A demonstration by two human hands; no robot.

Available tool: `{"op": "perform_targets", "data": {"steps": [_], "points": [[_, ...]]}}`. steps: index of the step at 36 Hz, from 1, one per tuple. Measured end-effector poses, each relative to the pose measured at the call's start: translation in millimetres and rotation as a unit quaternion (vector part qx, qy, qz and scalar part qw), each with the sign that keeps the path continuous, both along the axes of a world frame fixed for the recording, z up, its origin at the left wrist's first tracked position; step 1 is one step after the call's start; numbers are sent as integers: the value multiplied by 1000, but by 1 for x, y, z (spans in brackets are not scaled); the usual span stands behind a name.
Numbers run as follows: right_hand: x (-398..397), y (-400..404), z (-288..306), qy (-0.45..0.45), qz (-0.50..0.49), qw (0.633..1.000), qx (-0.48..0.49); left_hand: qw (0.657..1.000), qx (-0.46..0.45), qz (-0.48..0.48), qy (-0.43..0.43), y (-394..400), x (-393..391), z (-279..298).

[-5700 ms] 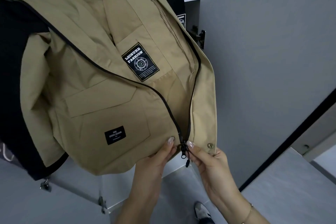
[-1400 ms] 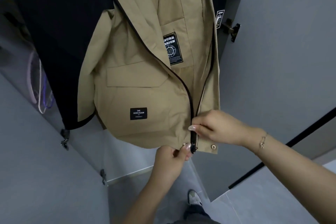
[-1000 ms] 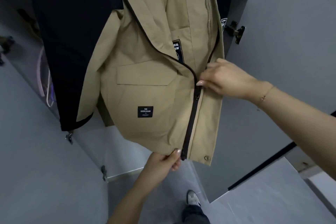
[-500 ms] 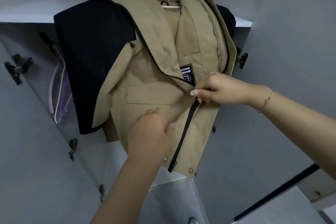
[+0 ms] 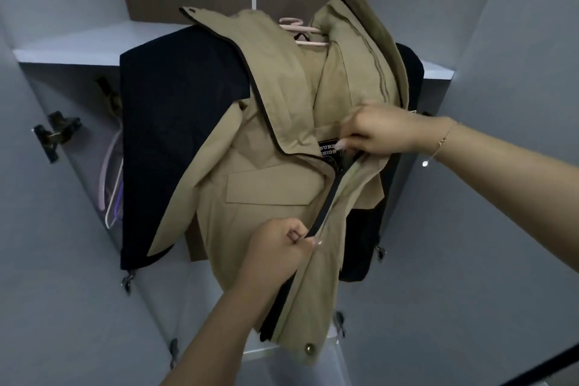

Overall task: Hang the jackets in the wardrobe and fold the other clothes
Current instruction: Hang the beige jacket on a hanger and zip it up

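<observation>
My right fingers (image 5: 344, 144) are pinched together at the top of the closed stretch of zipper (image 5: 329, 204) on the tan jacket (image 5: 269, 172), right beside the black chest patch (image 5: 327, 149), which they partly cover. I cannot see the slider itself under them. My left hand (image 5: 282, 247) sits lower on the same zipper line, fingers curled and clamped on the jacket's front edge about halfway down, with the black zipper tape running up from it to my right hand (image 5: 382, 131). A thin bracelet (image 5: 438, 144) hangs on my right wrist.

The tan jacket hangs on a pink hanger (image 5: 300, 31) in the open wardrobe (image 5: 78, 47), its collar spread wide above my right hand and its hem, with a metal snap (image 5: 309, 347), hanging low in front of me. A black jacket (image 5: 175, 141) hangs directly behind it, showing on both sides. To the left, behind the black jacket, a few hangers (image 5: 111, 185) in pale pink, white and purple dangle by the wardrobe wall, near a door hinge (image 5: 56, 131).
</observation>
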State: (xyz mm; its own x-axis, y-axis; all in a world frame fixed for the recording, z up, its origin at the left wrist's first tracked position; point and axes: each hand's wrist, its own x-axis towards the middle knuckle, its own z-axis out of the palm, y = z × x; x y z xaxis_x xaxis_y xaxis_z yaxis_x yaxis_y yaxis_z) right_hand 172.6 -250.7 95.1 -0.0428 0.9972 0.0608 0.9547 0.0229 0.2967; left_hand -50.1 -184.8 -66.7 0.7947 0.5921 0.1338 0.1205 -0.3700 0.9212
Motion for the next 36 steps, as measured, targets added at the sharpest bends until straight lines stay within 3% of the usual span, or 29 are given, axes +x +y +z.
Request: {"op": "perform_targets", "data": {"steps": [3, 6, 9, 14, 19, 21, 24, 28, 36], "points": [[24, -3, 23, -50, -8, 997, 59, 1000, -10, -4, 23, 5, -5, -7], [28, -2, 25, -98, 50, 988, 108, 995, -9, -45, 84, 18, -7, 1], [19, -1, 28, -62, 79, 986, 134, 985, 9, -100, 139, 32, 2, 24], [11, -4, 34, 72, 77, 993, 61, 1000, -6, -13, -21, 27, 52, 64], [15, -4, 37, 55, 100, 991, 64, 992, -8, 50, -115, 10, 92, 71], [20, -5, 44, 26, 84, 993, 75, 988, -21, 67, -137, 4, 94, 63], [22, -7, 53, 58, 65, 994, 71, 984, 25, 81, -160, -4, 96, 53], [12, 1, 53, 91, 83, 992, 39, 979, -21, 70, -189, -8, 105, 59], [31, 10, 54, 12, 87, 995, 51, 983, 38, 45, -177, -4, 92, 52]]}}
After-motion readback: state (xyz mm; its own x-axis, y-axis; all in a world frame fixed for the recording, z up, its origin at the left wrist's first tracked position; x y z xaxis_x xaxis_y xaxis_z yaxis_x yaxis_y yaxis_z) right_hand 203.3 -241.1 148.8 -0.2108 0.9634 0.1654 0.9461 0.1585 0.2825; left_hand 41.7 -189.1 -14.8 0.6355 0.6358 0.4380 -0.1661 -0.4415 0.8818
